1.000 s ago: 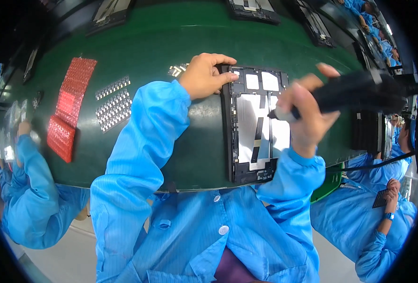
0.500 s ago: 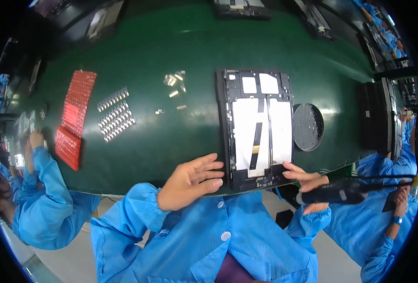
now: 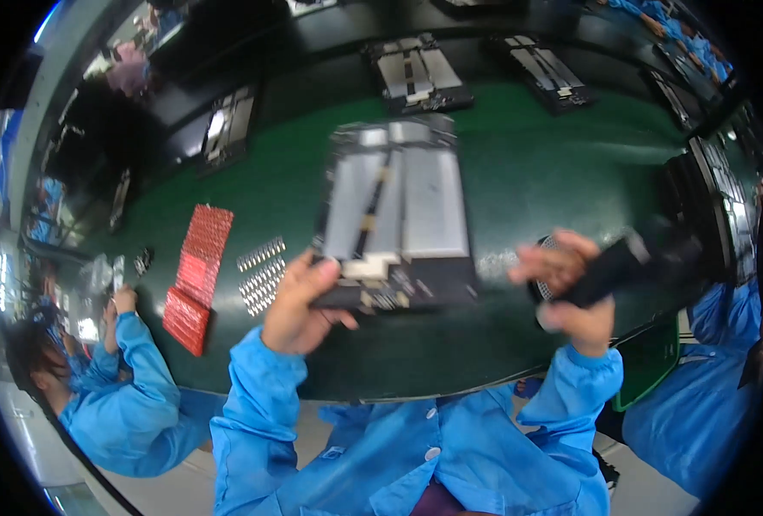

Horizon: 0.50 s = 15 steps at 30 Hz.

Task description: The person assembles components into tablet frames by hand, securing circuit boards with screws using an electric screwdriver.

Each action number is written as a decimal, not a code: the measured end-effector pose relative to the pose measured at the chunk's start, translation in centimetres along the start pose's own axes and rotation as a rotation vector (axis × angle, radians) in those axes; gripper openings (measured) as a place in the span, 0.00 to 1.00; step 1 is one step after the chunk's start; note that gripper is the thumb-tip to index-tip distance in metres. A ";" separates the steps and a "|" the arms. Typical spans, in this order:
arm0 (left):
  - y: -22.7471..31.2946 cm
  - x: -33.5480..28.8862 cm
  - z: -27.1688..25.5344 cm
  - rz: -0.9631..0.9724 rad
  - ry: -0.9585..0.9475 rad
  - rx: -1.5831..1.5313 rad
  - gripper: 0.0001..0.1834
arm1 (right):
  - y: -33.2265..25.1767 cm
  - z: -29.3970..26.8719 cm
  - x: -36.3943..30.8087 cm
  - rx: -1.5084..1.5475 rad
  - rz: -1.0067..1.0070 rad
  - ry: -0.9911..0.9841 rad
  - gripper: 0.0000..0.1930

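Note:
My left hand [image 3: 291, 303] grips the near left corner of a partly assembled tablet [image 3: 433, 206], its thumb on top. The tablet, blurred by motion, appears raised off the green table; its open inside shows silver battery panels, a dark flat cable and a black frame. To its right, my right hand [image 3: 590, 325] is closed round a black electric screwdriver [image 3: 618, 268], with some fingers stretched toward the tablet. A round mesh-patterned dish [image 3: 543, 288] is mostly hidden behind that hand.
Left on the green table [image 3: 502, 189] lie red bubble wrap [image 3: 201, 271] and rows of small metal parts [image 3: 264, 288]. More opened tablets [image 3: 412, 73] stand along the far side. A co-worker's arm [image 3: 145, 353] reaches in at left; dark stacked panels [image 3: 683, 193] stand at right.
My left hand has taken hold of the tablet, which has moved left and away from me. My right hand has come off the tablet's edge with the screwdriver. The view has shifted.

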<state>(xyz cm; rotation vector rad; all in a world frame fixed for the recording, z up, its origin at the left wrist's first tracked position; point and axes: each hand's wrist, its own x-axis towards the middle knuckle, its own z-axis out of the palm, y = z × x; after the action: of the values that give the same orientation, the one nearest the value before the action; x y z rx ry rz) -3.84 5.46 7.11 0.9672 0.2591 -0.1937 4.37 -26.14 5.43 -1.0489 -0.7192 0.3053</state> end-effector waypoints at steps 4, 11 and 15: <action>5.6 5.4 -4.0 0.113 0.125 0.252 0.17 | 3.1 1.1 4.6 -0.114 0.006 0.303 0.43; 10.7 15.8 -12.3 0.117 0.341 0.399 0.19 | 5.2 0.3 4.6 -0.144 -0.039 0.322 0.45; 8.8 19.7 -11.3 0.821 0.843 1.803 0.32 | 5.8 0.2 4.5 -0.145 -0.082 0.366 0.28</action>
<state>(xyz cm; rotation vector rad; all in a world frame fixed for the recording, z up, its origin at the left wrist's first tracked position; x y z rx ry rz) 15.89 18.83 1.97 2.8334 0.4114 0.9594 8.11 -20.79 2.23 -1.1699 -0.4565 -0.0133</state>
